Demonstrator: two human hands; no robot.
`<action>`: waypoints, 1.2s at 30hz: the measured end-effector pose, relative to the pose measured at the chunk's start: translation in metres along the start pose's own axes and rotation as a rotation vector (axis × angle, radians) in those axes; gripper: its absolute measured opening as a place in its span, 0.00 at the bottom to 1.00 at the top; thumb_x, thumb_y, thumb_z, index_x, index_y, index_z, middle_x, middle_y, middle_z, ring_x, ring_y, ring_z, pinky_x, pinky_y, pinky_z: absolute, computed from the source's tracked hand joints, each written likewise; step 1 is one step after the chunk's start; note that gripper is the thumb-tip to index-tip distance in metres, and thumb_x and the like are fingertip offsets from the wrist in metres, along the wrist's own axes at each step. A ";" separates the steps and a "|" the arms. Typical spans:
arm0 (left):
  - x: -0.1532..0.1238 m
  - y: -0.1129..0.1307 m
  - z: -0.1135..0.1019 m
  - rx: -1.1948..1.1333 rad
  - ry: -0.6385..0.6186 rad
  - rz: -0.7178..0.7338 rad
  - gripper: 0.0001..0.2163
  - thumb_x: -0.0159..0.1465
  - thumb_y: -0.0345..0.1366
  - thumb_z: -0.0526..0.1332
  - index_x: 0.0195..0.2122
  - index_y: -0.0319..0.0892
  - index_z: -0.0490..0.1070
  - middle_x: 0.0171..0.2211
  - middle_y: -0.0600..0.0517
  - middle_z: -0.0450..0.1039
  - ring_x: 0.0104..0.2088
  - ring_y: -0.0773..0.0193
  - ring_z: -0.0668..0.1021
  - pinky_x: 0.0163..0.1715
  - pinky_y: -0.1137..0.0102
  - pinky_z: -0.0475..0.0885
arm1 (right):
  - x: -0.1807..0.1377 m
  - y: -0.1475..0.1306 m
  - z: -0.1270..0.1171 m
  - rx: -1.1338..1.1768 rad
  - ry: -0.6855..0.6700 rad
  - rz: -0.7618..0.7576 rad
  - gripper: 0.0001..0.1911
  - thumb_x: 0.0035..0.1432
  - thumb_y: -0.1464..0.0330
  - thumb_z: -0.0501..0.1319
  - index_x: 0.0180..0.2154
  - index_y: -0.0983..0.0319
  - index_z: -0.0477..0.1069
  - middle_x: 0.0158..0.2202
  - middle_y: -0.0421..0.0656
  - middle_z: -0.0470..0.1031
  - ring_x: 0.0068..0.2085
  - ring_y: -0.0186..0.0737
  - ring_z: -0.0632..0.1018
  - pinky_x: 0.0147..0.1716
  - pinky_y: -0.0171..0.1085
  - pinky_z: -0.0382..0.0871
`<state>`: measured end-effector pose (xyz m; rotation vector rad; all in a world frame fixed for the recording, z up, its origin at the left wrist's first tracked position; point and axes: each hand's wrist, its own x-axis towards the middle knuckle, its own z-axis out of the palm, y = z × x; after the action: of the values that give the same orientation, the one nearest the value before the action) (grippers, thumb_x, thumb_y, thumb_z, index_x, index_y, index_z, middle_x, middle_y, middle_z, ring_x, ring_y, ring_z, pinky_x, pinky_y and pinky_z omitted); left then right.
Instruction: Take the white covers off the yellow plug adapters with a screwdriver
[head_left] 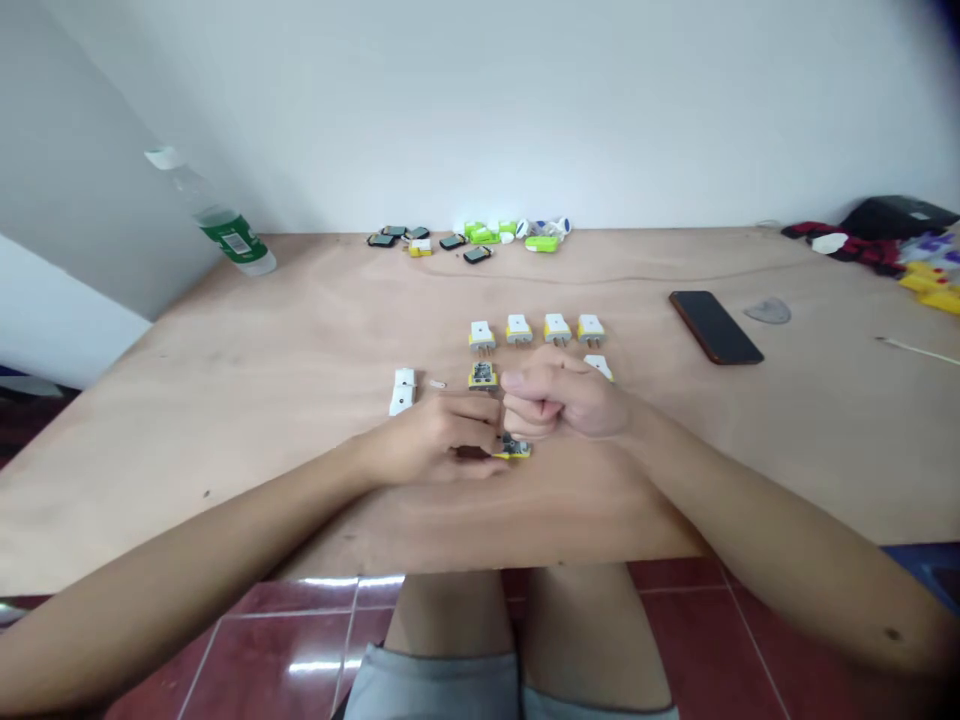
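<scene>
- The left hand [435,442] is curled narrow, with its fingers closed on an open yellow plug base [513,449]
- The right hand [564,398] is folded almost into a fist beside the left hand, and nothing held can be seen in it
- An opened plug body [484,376] is placed just behind the hands, and a white plug cover [598,366] is partly hidden by the right hand
- Four assembled two-pin plugs [518,329] are lined up further back
- White plug pieces [403,390] are laid left of the hands on the plywood table [225,400]
- A smartphone [716,327] is lying to the right, and a green-labelled plastic bottle [225,228] is lying far left
</scene>
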<state>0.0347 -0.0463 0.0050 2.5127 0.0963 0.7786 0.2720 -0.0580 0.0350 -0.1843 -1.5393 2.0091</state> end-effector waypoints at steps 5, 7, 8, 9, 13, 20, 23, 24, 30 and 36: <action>0.000 -0.002 -0.005 -0.129 -0.023 -0.062 0.03 0.75 0.32 0.74 0.43 0.41 0.85 0.42 0.42 0.86 0.44 0.57 0.88 0.45 0.68 0.82 | -0.001 -0.001 -0.007 0.081 -0.078 0.027 0.35 0.85 0.61 0.58 0.22 0.58 0.50 0.20 0.31 0.45 0.20 0.28 0.50 0.24 0.36 0.45; 0.001 -0.003 -0.006 -0.172 -0.033 -0.075 0.02 0.76 0.31 0.73 0.44 0.40 0.86 0.42 0.43 0.86 0.44 0.58 0.88 0.46 0.68 0.82 | -0.002 -0.001 -0.009 0.097 -0.104 0.041 0.35 0.84 0.61 0.58 0.22 0.57 0.50 0.19 0.31 0.45 0.20 0.28 0.50 0.24 0.37 0.44; 0.001 -0.003 -0.006 -0.177 -0.037 -0.077 0.01 0.76 0.31 0.73 0.45 0.40 0.86 0.41 0.43 0.86 0.44 0.58 0.88 0.46 0.69 0.82 | -0.003 -0.001 -0.010 0.097 -0.100 0.045 0.36 0.84 0.60 0.59 0.21 0.57 0.50 0.19 0.31 0.45 0.20 0.28 0.50 0.23 0.37 0.44; 0.001 -0.003 -0.006 -0.170 -0.040 -0.075 0.02 0.76 0.31 0.72 0.45 0.41 0.86 0.41 0.44 0.86 0.44 0.58 0.88 0.46 0.69 0.82 | -0.003 -0.001 -0.010 0.091 -0.084 0.048 0.36 0.83 0.59 0.59 0.22 0.57 0.50 0.19 0.31 0.46 0.20 0.28 0.50 0.23 0.37 0.44; -0.001 -0.003 -0.001 -0.096 -0.004 -0.040 0.02 0.76 0.32 0.73 0.45 0.40 0.86 0.42 0.43 0.86 0.45 0.57 0.87 0.47 0.67 0.82 | -0.004 -0.003 -0.010 0.059 0.023 0.056 0.35 0.85 0.54 0.57 0.23 0.58 0.52 0.20 0.33 0.50 0.21 0.30 0.52 0.25 0.37 0.47; -0.001 0.000 0.011 -0.020 0.057 -0.001 0.05 0.73 0.33 0.77 0.40 0.41 0.83 0.40 0.45 0.86 0.44 0.57 0.87 0.48 0.66 0.82 | -0.001 -0.009 -0.005 -0.074 0.175 0.009 0.28 0.81 0.46 0.63 0.38 0.63 0.77 0.26 0.34 0.58 0.26 0.33 0.58 0.28 0.36 0.55; -0.001 -0.001 0.014 -0.011 0.081 0.001 0.08 0.71 0.34 0.79 0.37 0.41 0.82 0.37 0.47 0.84 0.41 0.58 0.86 0.46 0.65 0.81 | 0.003 -0.006 0.005 -0.067 0.247 -0.063 0.24 0.79 0.49 0.67 0.39 0.62 0.76 0.27 0.33 0.57 0.27 0.32 0.57 0.28 0.35 0.52; -0.001 0.000 0.014 -0.008 0.089 0.002 0.09 0.71 0.35 0.79 0.37 0.41 0.82 0.37 0.47 0.84 0.41 0.58 0.86 0.46 0.65 0.81 | 0.005 -0.004 0.008 -0.040 0.272 -0.078 0.26 0.79 0.49 0.67 0.34 0.61 0.71 0.26 0.33 0.55 0.27 0.32 0.56 0.27 0.35 0.50; -0.002 0.004 0.008 -0.043 0.050 -0.058 0.06 0.75 0.35 0.76 0.40 0.40 0.84 0.41 0.45 0.87 0.41 0.59 0.86 0.44 0.67 0.80 | 0.006 0.004 0.024 0.009 0.354 -0.160 0.39 0.81 0.49 0.64 0.22 0.57 0.50 0.18 0.29 0.43 0.19 0.28 0.47 0.22 0.36 0.43; -0.002 0.000 0.002 -0.176 -0.031 -0.126 0.04 0.77 0.32 0.72 0.45 0.41 0.88 0.43 0.44 0.88 0.40 0.61 0.88 0.39 0.70 0.81 | -0.004 0.003 0.018 -0.134 -0.011 -0.067 0.37 0.86 0.53 0.58 0.22 0.59 0.54 0.20 0.32 0.52 0.21 0.28 0.52 0.24 0.36 0.46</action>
<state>0.0338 -0.0477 0.0026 2.3275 0.1666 0.6665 0.2664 -0.0757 0.0366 -0.1731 -1.6659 1.8593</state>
